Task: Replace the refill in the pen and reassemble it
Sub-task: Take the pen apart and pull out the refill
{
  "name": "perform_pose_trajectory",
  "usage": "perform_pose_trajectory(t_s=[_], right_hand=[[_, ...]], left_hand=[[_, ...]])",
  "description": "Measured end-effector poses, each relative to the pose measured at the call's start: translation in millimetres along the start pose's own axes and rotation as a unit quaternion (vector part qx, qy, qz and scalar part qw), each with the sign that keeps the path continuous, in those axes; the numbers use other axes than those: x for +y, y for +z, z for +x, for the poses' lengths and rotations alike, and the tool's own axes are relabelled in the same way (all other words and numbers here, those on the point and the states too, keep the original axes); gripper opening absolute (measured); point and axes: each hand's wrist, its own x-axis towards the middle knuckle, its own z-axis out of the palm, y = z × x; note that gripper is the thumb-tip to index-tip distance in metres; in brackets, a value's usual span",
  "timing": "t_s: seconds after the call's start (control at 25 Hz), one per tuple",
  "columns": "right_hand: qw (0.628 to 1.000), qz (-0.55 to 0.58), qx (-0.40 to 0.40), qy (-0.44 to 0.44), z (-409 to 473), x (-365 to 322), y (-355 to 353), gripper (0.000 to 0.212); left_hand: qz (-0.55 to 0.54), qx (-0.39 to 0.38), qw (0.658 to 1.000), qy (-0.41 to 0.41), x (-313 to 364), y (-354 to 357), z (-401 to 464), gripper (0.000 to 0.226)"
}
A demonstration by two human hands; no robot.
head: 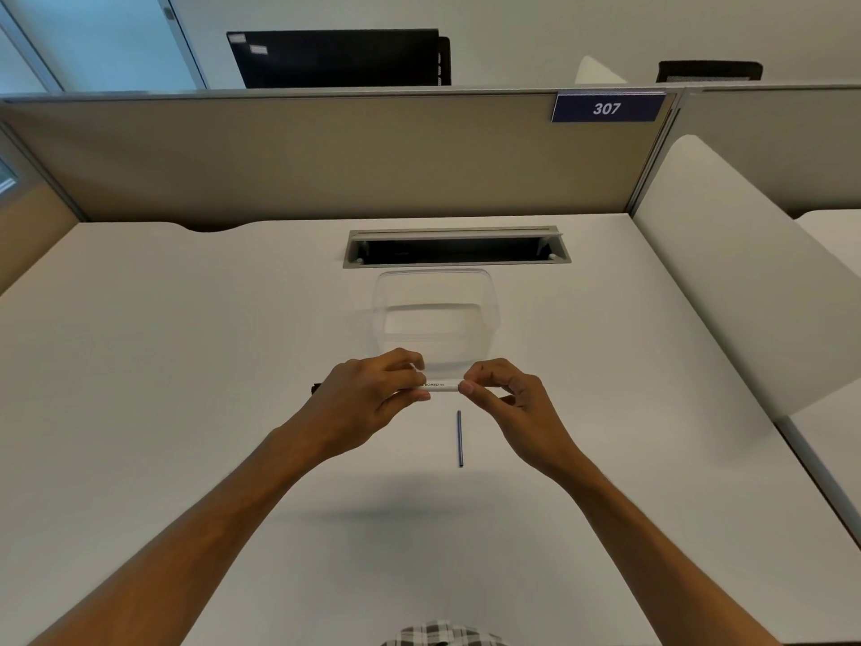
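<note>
While the left hand [372,394] clasps the white pen [440,387] level above the desk [186,366], the right hand [505,394] pinches its end; a blue refill [460,439] lies just beneath, near a clear container [435,314].

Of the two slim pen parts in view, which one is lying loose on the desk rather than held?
The dark blue refill, lying alone on the desk near the person. The white pen barrel is held off the desk between left hand and right hand.

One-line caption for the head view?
Both hands grip a white pen above a loose refill.
</note>
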Motion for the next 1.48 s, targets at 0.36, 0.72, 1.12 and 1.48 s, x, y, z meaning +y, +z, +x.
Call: perform_pose_trajectory(t_s=[0.36, 0.72, 1.12, 1.48], right_hand=[[0.999, -0.027, 0.018, 0.018, -3.9, 1.4, 4.4, 0.020], [1.000, -0.015, -0.006, 0.004, -2.7, 5.3, 0.7, 0.008], [0.999, -0.033, 0.002, 0.010, -3.8, 2.3, 4.9, 0.022], [1.000, -0.011, -0.006, 0.010, -5.1, 1.8, 1.2, 0.009]], left_hand=[[0.036, 0.002, 0.999, -0.010, 4.4, -1.3, -2.6, 0.029], [0.066, 0.000, 0.998, 0.004, 1.9, 2.9, -2.4, 0.023], [0.075, -0.002, 0.997, 0.005, 3.2, 5.4, -3.5, 0.035], [0.074, -0.014, 0.997, -0.009, 0.2, 5.8, -4.0, 0.028]])
